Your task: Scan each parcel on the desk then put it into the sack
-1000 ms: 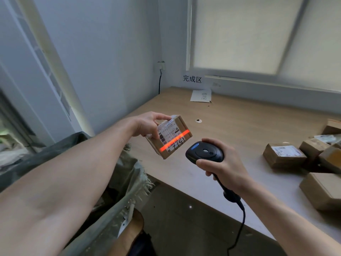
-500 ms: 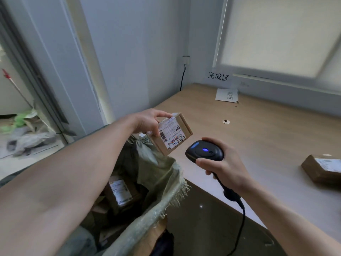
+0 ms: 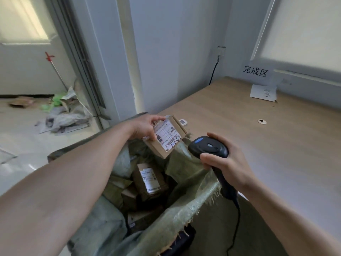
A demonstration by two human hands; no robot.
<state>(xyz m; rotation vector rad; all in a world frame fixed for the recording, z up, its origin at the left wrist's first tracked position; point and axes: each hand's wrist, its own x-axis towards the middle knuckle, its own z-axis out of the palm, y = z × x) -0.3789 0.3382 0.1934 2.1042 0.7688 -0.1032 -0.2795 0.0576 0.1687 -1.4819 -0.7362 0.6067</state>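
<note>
Head cam: L hand (image 3: 145,129) grips a small cardboard parcel (image 3: 167,143) by its far-left end, fingers curled over the top edge. Box is tilted, label side w/ barcodes and handwritten digits facing up toward the cam. Parcel hangs in the air over the open mouth of the green woven sack (image 3: 184,206), just off the near-left corner of the desk (image 3: 267,154), touching neither.

R hand (image 3: 227,163) sits just right of the parcel and a bit lower, wrapped round the handle of a black barcode scanner (image 3: 208,146). Scanner head points left at the parcel's near corner, close but apart from it. Hands don't touch each other. Scanner cable (image 3: 237,228) drops from the handle base down the desk front.

Inside the sack another labelled box (image 3: 149,179) lies label up, w/ more brown boxes around it. The sack's frayed rim runs below R hand.

On the desk:
- white paper sheet (image 3: 263,93) at the back by the wall
- round cable hole (image 3: 262,121) mid-desk
- small white gadget (image 3: 182,122) at the left edge, just behind the held parcel

Wall sign (image 3: 255,72) w/ Chinese chars hangs above the sheet. Wall socket (image 3: 220,50) w/ a black cord is in the corner. Through the doorway at left, crumpled wrapping (image 3: 68,115) lies on the floor and a red-tipped pole (image 3: 55,71) leans on the wall.
</note>
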